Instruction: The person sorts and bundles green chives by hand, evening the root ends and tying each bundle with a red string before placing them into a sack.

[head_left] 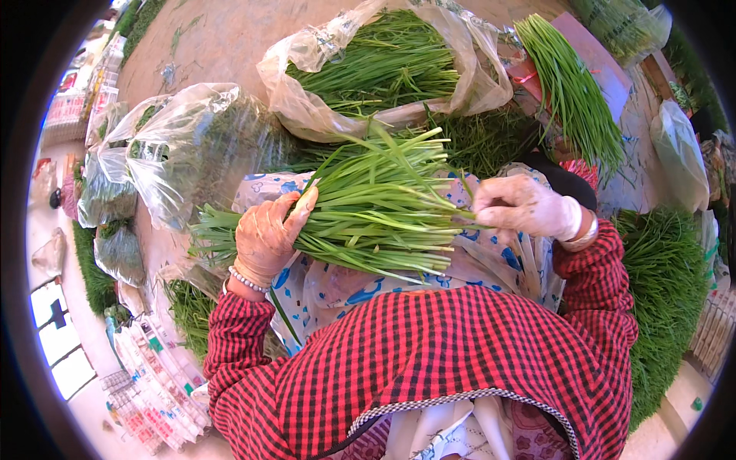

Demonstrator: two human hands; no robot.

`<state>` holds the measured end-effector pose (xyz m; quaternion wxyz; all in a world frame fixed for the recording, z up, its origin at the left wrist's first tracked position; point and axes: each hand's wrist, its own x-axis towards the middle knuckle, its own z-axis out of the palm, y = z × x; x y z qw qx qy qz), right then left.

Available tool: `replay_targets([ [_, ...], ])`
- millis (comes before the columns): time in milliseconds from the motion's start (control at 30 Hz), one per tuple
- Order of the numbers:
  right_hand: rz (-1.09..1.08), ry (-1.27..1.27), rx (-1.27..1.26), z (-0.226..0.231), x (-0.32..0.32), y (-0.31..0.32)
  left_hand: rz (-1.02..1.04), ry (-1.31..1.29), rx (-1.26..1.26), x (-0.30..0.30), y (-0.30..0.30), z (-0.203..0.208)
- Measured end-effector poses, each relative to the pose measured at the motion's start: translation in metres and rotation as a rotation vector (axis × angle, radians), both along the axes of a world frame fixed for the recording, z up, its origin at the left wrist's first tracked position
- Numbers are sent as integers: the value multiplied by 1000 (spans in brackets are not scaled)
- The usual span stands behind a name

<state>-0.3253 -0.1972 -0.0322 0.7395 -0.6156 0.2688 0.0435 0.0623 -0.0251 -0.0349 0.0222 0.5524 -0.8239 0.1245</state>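
Note:
My left hand, in a thin stained glove, is wrapped round a thick bunch of green garlic chives. The pale cut ends point right and the leaf tips trail out to the left. At those cut ends my right hand, gloved too, has thumb and fingers pinched together beside a few thin strands. Whatever lies between its fingertips is too small to make out. Under the bunch, a plastic apron with blue print covers my lap.
Ahead stands an open clear bag full of chives. Another chive bundle leans on a pinkish board at far right. Filled tied bags sit at left. A large chive pile lies at right; stacked white crates stand lower left.

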Motion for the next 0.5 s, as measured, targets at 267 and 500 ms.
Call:
replay_targets([
  [267, -267, 147, -1136, -36, -5, -33, 55, -48, -35, 8, -2, 5],
  [500, 54, 142, -1083, -13, 102, -16, 1, -81, -48, -3, -5, 14],
])
